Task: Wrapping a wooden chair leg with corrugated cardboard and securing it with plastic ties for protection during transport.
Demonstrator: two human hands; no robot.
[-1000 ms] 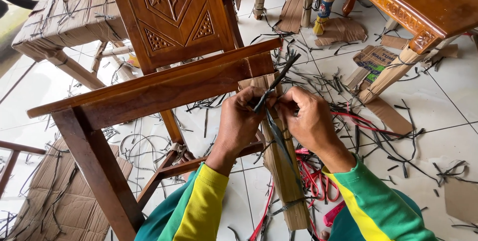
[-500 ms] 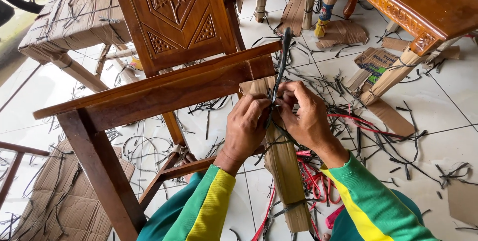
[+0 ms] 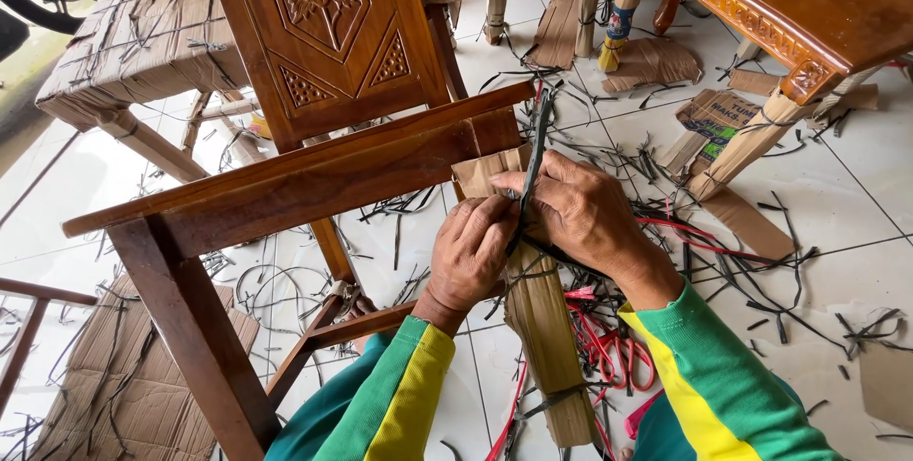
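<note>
A carved brown wooden chair (image 3: pixel 314 152) stands in front of me. Its front right leg (image 3: pixel 537 328) is wrapped in cardboard. A black plastic strap (image 3: pixel 535 142) runs up from that leg. My left hand (image 3: pixel 473 250) and my right hand (image 3: pixel 575 209) meet at the top of the wrapped leg, both pinching the black strap where it crosses the cardboard. My right hand lies partly over the left one's fingertips. The strap's free end points up past the chair's seat rail.
Cut black strap pieces (image 3: pixel 751 275) and red straps (image 3: pixel 594 337) litter the white tiled floor. A wooden table with cardboard-wrapped legs (image 3: pixel 761 133) stands at the right. A wrapped seat (image 3: pixel 133 38) is at upper left, and flat cardboard (image 3: pixel 105 385) lies at lower left.
The strap's free end swung from slanting right to nearly upright. My hands closed in together on the strap, with the right hand moving left over the left fingertips.
</note>
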